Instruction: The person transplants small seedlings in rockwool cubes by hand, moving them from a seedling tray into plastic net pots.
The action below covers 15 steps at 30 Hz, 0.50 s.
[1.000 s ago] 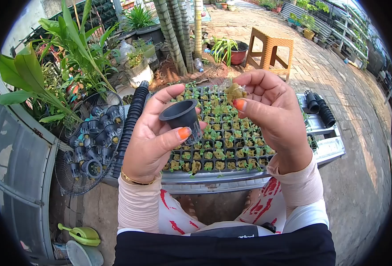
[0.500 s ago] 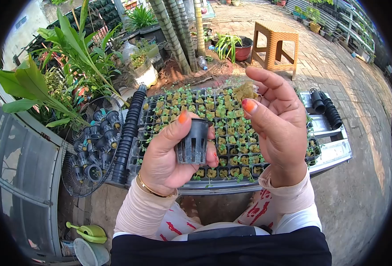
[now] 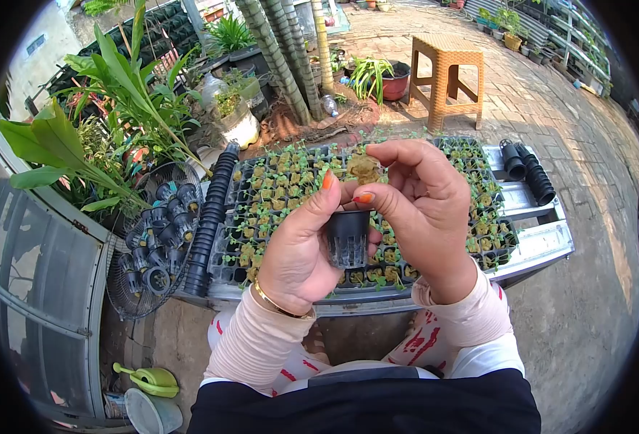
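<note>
My left hand is wrapped round a black slotted net pot, held upright in front of my body. Just above the pot's rim, my right hand pinches a yellowish-brown plug between thumb and fingers. Fingertips of both hands come close together at the rim, and the inside of the pot is hidden. Beneath the hands lie black cell trays filled with similar plugs and small green seedlings.
A long stack of black pots lies left of the trays, beside a wire basket of filled pots. More stacked pots rest on the metal table at right. A woven-pattern stool stands behind.
My right hand has moved left and down with the plug, to just above the pot. My left hand has shifted slightly right with the pot.
</note>
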Available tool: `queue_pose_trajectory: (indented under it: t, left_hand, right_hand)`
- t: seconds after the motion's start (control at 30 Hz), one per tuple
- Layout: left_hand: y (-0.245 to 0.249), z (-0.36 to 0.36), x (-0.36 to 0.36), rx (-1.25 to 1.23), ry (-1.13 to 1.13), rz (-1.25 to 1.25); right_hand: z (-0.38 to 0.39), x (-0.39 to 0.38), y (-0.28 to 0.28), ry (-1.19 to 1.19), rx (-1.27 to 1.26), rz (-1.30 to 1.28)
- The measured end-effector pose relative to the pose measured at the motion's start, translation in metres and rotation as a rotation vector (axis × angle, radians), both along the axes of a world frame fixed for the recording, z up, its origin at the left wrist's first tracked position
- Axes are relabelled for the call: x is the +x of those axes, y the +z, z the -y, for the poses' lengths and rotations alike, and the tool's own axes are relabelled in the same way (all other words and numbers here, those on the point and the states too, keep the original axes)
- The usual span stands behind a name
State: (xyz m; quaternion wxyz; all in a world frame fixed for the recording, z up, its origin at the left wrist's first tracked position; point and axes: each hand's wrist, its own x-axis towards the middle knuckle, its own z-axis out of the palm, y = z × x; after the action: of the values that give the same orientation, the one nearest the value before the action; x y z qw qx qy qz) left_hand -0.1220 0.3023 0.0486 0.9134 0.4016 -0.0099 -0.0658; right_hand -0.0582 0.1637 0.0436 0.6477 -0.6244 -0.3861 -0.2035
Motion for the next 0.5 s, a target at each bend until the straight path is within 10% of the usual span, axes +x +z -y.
queue_pose_trajectory:
  t: [0.5]
  left_hand:
    - [0.001, 0.0097, 0.0003, -0.11, -0.011, 0.038]
  right_hand:
    - [-0.0028, -0.0086, -0.0021, -0.057, 0.097, 0.059]
